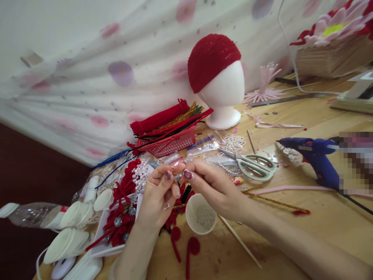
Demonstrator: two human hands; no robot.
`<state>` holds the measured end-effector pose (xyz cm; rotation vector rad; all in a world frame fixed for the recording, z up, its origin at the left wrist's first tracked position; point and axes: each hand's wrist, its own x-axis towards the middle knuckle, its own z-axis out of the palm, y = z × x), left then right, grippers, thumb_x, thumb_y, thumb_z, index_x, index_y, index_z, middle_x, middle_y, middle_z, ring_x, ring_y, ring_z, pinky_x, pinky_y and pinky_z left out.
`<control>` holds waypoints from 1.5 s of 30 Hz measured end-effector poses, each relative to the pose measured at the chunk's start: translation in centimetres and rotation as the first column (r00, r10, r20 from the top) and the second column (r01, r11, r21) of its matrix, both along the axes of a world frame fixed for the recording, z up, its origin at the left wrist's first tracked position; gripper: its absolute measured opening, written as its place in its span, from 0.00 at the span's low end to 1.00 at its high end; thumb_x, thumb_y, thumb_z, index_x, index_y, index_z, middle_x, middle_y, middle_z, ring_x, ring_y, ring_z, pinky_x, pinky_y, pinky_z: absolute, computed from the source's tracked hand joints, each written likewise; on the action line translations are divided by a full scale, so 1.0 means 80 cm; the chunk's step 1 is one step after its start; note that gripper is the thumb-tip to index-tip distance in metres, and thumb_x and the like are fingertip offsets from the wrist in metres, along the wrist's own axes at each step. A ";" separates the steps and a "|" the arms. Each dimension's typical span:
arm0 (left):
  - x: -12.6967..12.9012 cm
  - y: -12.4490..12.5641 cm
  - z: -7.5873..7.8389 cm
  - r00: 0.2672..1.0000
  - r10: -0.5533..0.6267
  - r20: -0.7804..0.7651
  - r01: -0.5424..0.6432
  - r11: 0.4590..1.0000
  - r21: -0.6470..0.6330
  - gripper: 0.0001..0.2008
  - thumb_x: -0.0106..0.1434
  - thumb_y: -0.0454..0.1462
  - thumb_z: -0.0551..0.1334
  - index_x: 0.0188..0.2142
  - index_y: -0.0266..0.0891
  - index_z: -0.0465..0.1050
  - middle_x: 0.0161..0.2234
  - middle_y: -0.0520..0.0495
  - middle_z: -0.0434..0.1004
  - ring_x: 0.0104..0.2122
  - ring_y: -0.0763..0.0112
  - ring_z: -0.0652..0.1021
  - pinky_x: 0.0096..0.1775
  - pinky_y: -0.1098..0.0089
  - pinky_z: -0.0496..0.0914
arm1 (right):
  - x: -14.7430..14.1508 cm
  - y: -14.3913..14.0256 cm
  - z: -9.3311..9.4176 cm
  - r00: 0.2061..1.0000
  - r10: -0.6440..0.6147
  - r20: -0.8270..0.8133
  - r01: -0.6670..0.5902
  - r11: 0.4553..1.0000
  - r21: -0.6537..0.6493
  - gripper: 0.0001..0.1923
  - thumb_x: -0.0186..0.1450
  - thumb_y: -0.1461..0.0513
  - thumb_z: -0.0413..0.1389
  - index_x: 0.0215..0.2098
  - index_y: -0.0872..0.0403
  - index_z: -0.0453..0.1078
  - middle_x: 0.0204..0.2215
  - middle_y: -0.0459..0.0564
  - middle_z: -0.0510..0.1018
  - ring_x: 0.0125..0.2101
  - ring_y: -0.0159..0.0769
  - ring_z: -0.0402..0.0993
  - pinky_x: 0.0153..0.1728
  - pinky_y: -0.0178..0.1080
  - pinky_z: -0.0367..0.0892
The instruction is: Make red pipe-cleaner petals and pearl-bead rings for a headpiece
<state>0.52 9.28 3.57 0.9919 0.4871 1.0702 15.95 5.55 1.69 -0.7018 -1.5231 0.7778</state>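
My left hand (161,190) and my right hand (214,186) meet in the middle of the view, fingertips almost touching. Both are closed in a pinch. What lies between the fingers is too small to make out. Just below my right hand stands a paper cup (190,217) with grey grainy stuff inside. Two red curled pipe-cleaner pieces (192,247) lie on the table nearer to me. Left of my left hand, a white tray (100,237) holds red fuzzy flowers with shiny centres.
A red basket (175,142) of pipe cleaners stands behind my hands, beside a white foam head (224,93) in a red cap. Scissors (256,167) and a blue glue gun (314,155) lie to the right. Cups (65,245) and a plastic bottle (29,214) are at left.
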 end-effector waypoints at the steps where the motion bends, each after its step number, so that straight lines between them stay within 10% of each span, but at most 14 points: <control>1: 0.000 0.000 0.000 1.000 0.002 -0.001 -0.002 1.000 0.001 0.07 0.53 0.36 0.76 0.30 0.41 0.82 0.34 0.50 0.88 0.15 0.83 0.77 0.11 0.91 0.63 | 0.000 0.000 0.000 1.000 -0.002 0.008 0.002 1.000 0.002 0.11 0.73 0.62 0.47 0.32 0.53 0.65 0.25 0.42 0.65 0.26 0.31 0.60 0.28 0.36 0.56; 27: -0.004 0.003 0.006 0.980 0.122 -0.154 -0.078 0.960 0.269 0.05 0.54 0.37 0.76 0.30 0.42 0.84 0.38 0.45 0.87 0.18 0.81 0.78 0.15 0.88 0.67 | 0.001 -0.002 0.003 0.998 0.063 -0.013 -0.063 0.998 0.032 0.11 0.72 0.65 0.47 0.34 0.56 0.68 0.29 0.45 0.72 0.30 0.31 0.67 0.33 0.34 0.61; 45: -0.007 0.002 0.003 0.993 0.050 -0.106 -0.033 0.986 0.161 0.06 0.51 0.41 0.77 0.30 0.48 0.85 0.39 0.49 0.87 0.18 0.84 0.75 0.16 0.88 0.67 | -0.003 -0.003 0.001 0.983 0.120 -0.137 -0.125 0.992 -0.026 0.08 0.71 0.62 0.50 0.36 0.55 0.70 0.30 0.48 0.76 0.30 0.34 0.69 0.33 0.37 0.65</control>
